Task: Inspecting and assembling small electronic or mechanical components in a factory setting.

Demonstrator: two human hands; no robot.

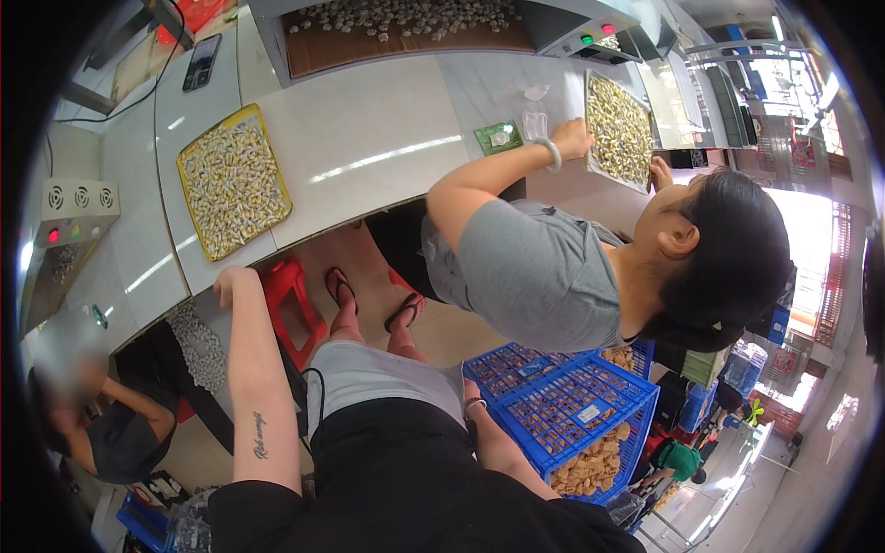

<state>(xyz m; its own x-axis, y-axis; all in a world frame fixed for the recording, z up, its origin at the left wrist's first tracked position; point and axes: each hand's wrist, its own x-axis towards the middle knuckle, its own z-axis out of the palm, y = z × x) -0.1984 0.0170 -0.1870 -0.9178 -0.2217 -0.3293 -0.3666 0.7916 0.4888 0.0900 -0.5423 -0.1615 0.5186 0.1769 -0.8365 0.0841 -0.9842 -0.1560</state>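
Note:
My left hand (238, 282) is at the table's front edge, just below a yellow-rimmed tray (284, 181). Its fingers hang loosely bent, and I see nothing in them. Small white-and-yellow wrapped pieces (232, 184) fill the tray. Low at my right side, my right hand (471, 389) is beside my thigh and the corner of a blue plastic crate (599, 413); its fingers are hidden. Tan, chunky pieces (595, 461) show inside the crate. To my right, a person in a grey shirt (544, 272) holds another tray (643, 189) of similar small pieces.
A grey machine (553, 51) with lit buttons stands at the table's back; another machine (83, 205) is at the left. On the table (369, 120) lie a phone (202, 63) and a green packet (499, 137). A red stool (300, 313) stands underneath. Another person (138, 415) sits at lower left.

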